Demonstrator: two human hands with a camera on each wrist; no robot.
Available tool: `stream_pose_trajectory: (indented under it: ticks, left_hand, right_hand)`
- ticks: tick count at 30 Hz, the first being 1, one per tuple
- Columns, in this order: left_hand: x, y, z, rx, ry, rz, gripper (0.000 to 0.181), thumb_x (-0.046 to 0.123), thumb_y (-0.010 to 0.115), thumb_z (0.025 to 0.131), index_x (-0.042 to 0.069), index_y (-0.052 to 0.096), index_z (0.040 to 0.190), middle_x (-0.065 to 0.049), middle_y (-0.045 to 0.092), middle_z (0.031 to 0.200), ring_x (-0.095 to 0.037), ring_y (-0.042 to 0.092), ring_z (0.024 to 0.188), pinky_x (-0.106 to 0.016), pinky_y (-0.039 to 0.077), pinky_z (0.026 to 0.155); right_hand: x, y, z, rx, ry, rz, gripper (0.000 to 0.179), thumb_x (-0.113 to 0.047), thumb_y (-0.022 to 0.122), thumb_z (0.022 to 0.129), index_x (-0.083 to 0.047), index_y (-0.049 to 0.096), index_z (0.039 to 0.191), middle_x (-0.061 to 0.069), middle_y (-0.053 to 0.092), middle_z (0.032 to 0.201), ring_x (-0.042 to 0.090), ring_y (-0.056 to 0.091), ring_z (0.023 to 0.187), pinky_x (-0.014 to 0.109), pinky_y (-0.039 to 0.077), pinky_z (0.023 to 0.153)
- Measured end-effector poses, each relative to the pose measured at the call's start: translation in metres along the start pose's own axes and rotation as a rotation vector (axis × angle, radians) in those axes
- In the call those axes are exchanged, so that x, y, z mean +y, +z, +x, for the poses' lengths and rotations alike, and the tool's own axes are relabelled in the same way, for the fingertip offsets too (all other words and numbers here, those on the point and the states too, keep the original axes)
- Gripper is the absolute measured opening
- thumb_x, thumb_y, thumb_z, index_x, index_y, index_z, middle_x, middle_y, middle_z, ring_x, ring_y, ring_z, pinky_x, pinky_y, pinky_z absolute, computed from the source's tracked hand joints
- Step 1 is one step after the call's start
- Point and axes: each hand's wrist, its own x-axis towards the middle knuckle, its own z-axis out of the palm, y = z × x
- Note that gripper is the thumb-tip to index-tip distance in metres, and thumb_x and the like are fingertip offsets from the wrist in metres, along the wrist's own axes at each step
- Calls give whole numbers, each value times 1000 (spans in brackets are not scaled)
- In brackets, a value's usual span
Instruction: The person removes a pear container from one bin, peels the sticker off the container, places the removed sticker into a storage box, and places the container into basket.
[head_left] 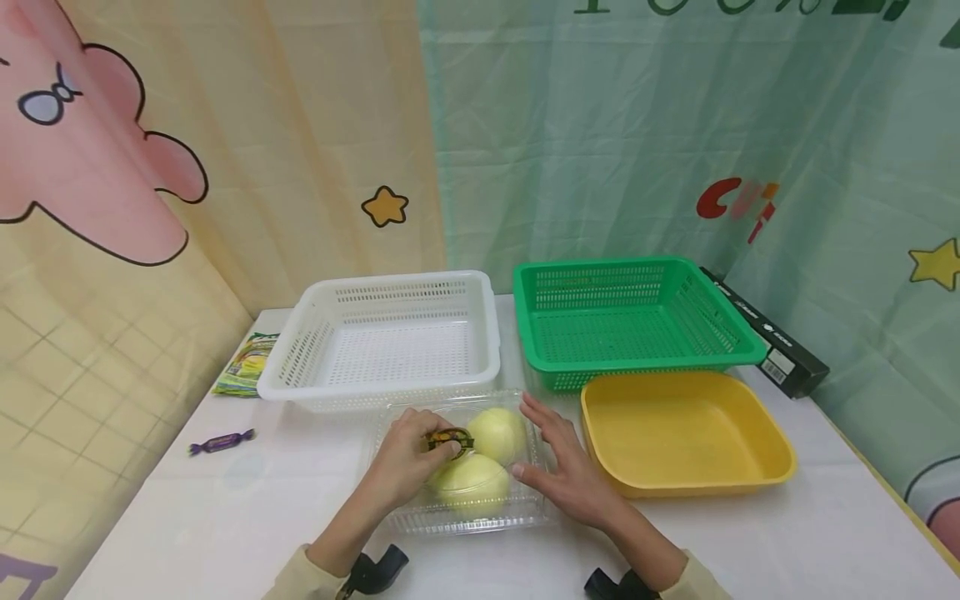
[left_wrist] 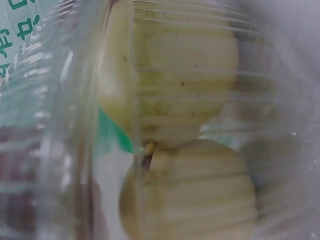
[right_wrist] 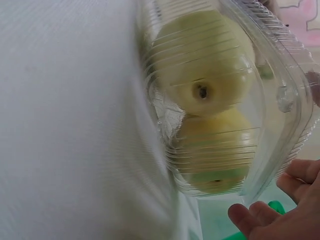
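A clear plastic box [head_left: 480, 523] with ridged walls sits at the front middle of the table. Two pale yellow-green pears [head_left: 471, 483] lie in it, one behind the other; the right wrist view shows the pears [right_wrist: 200, 55] through the wall. My left hand [head_left: 412, 454] pinches a small item in a dark, gold-patterned wrapper [head_left: 450, 437] between thumb and fingers, over the box and beside the pears. To the right of the box, my right hand [head_left: 562, 467] has its fingers spread, the tips close to the box's side. The left wrist view shows pears [left_wrist: 185, 65] behind ridged plastic, without the left hand's fingers.
Behind the box stand a white basket [head_left: 378, 396] and a green basket [head_left: 645, 367]. A yellow tub [head_left: 682, 483] is close to the right hand. At left lie a purple wrapped candy [head_left: 222, 442] and a green-yellow packet [head_left: 247, 367]; a black carton [head_left: 795, 358] lies far right.
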Motion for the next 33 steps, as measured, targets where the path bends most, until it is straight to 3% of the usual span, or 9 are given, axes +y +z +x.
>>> stream_pose_trajectory:
  ticks: [6,10,16,19,20,23,27,33]
  left_hand:
    - [3,0,1,-9,4,23,6,13,73,78,16,69,82,6,61,79,-10,43,79,-24,34,69]
    - [6,-3,2,-10,-2,44,6,13,73,79,16,69,82,5,60,79,-10,44,78,-24,36,68]
    - [16,-11,4,-30,-12,36,6,12,72,80,14,69,84,6,59,81,-11,46,80,-25,39,69]
    - [23,-14,6,-39,-8,19,6,13,72,81,17,68,84,5,58,82,-11,47,82,-25,39,68]
    - [26,-15,6,-41,-6,15,6,14,72,81,18,68,83,5,58,83,-11,48,82,-25,39,68]
    - [36,-16,7,-47,0,-2,7,15,72,81,21,68,83,4,57,83,-11,49,83,-25,40,67]
    - [46,-16,11,-62,29,-36,7,16,72,81,20,68,84,5,58,83,-11,50,83,-26,40,68]
    - [58,-8,17,-86,76,-92,6,13,72,80,17,70,85,4,60,82,-11,50,84,-24,40,69]
  right_hand:
    - [-6,-14,-3,20,-32,24,72,-20,67,86,-9,31,147,7,29,155,27,31,138,49,41,102]
    - [-11,-28,-6,37,-7,46,72,-20,67,87,-17,29,148,4,28,155,23,30,139,48,38,105]
    - [-12,-52,-14,91,20,40,72,-16,65,88,-25,27,148,3,28,155,7,31,136,24,36,108]
    - [-11,-63,-18,121,20,17,72,-14,64,88,-24,27,149,4,29,154,7,32,135,12,33,105]
    - [-11,-67,-20,131,20,10,72,-13,65,88,-24,27,149,4,29,154,12,33,135,11,32,105]
    - [-10,-77,-23,156,18,-4,74,-10,65,87,-21,27,149,4,29,154,8,33,135,6,28,103]
    - [-9,-90,-29,190,18,-22,74,-7,65,87,-20,27,149,8,29,153,-7,29,131,2,25,101]
    - [-6,-111,-40,229,107,-85,71,-11,64,89,-25,28,149,9,30,152,-16,27,123,-2,23,97]
